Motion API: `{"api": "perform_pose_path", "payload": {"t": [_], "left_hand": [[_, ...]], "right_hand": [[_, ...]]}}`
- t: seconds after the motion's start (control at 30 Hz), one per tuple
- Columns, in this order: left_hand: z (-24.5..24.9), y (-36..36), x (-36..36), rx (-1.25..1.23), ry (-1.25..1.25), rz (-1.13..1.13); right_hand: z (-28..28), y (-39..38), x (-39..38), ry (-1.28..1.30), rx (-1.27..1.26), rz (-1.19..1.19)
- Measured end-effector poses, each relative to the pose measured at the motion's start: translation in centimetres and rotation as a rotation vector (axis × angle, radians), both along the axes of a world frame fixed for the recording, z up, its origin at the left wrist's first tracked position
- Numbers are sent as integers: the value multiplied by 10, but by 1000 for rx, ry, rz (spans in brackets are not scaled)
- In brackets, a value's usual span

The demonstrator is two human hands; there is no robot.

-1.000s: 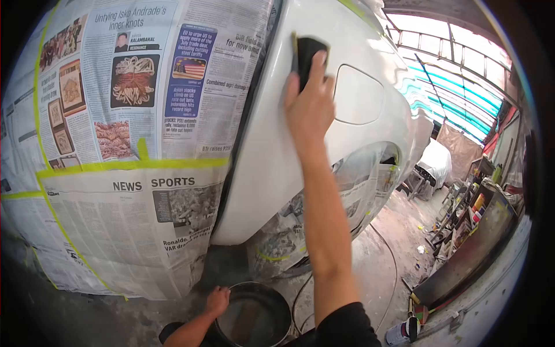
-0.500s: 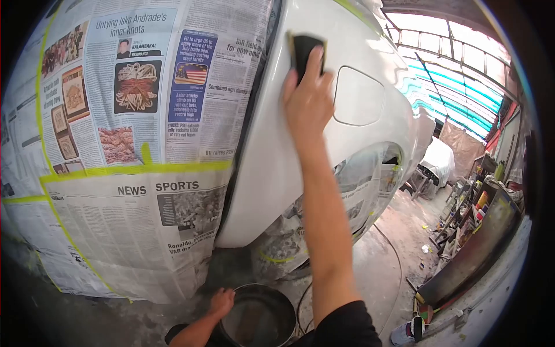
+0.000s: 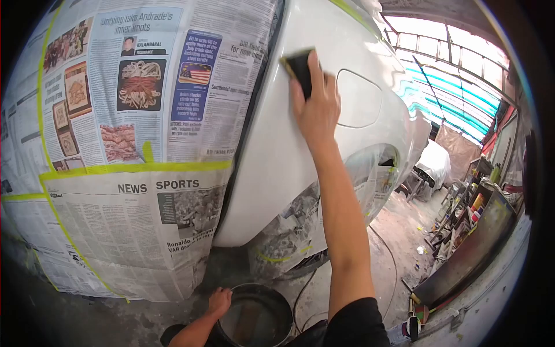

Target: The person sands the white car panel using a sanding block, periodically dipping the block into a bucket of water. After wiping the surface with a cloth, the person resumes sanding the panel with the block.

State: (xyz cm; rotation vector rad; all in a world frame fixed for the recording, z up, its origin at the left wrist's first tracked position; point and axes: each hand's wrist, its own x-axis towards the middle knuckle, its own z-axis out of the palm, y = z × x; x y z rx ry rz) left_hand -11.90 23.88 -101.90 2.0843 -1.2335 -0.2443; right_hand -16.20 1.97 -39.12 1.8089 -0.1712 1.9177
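On the white panel (image 3: 260,173), held between thumb and fingers of the right hand (image 3: 319,113): dark block (image 3: 300,72), near the panel's newspaper-side edge, bare surface below; left hand (image 3: 219,302) curled on basin (image 3: 279,301) rim.

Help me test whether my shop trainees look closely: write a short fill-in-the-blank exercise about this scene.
The right hand holds a dark block against a ____-coloured body panel.
The left hand, on the basin, is (higher/lower) ____ than the right hand.
The newspaper heading reads "NEWS ____".

Missing words: white; lower; SPORTS.
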Motion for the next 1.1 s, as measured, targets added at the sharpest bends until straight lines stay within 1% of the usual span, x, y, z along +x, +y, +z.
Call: {"api": "perform_pose_path", "payload": {"t": [0.03, 0.1, 0.13, 0.2, 0.23, 0.33, 0.37, 0.4, 0.43, 0.53, 0.63, 0.7, 0.77, 0.8, 0.87, 0.97, 1.0, 1.07, 1.1], "left_hand": [[0, -2, 2, 4, -8, 4], [-2, 0, 1, 12, 2, 3], [2, -3, 0, 14, 7, 3], [-5, -3, 3, 2, 24, -9], [-6, -3, 2, -6, 35, -14], [1, -2, 1, 14, 11, -12], [2, -1, 2, 16, 16, -16], [3, -1, 0, 16, 25, -17], [5, -2, 1, 16, 31, -16], [4, -2, 0, 7, 16, -8], [5, 0, -1, 25, 35, -11], [8, 2, 0, 17, 19, -6], [2, 0, -1, -10, 7, -4], [-1, -1, 1, -24, -6, -7], [-1, -5, 2, -17, -4, 0], [4, 0, -4, 26, 17, 19], [8, 2, -5, 17, -5, 7], [13, 1, -2, -10, -39, -9], [10, 0, -3, -21, -45, -8]], "right_hand": [[-9, 2, -5, 21, -29, 0], [2, -3, -2, 6, -31, -27], [14, -3, 0, -3, -35, -41], [44, 3, 6, -19, 38, -29], [50, 4, 7, -13, 79, -24], [20, -7, 1, 6, 21, 36], [3, -7, -4, 13, 7, 3], [-2, -10, -8, 37, 23, -18], [-3, -11, -10, 58, 39, -37], [43, 1, 0, -3, 31, -74], [44, -3, -3, 24, 41, 26], [10, -10, -16, 80, -3, -20], [-5, -9, -21, 108, 13, -34], [1, -13, -16, 78, -5, -40], [32, -5, -4, 20, -41, -56], [45, 0, -1, 38, 4, -4], [37, -1, -6, 70, 14, 35], [3, -8, -18, 101, -4, 4], [-4, -10, -21, 119, -17, -10]]}}
